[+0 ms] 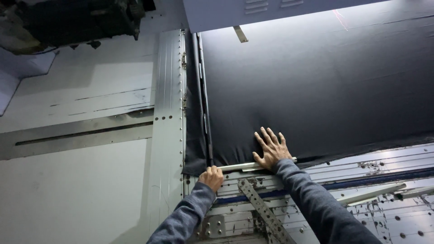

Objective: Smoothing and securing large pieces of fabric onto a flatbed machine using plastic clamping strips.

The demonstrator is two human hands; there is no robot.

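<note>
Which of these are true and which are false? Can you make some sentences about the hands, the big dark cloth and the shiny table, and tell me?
1. The right hand lies flat with spread fingers on the black fabric. True.
2. The left hand is closed around the end of a pale metal bar. True.
3. The fabric is bright red. False: it is black.
4. Both arms wear grey sleeves. True.
5. The left hand holds a pair of scissors. False: it grips the bar, and no scissors show.
6. The metal table near the arms is smooth, without holes. False: it has rows of holes and ridges.
</note>
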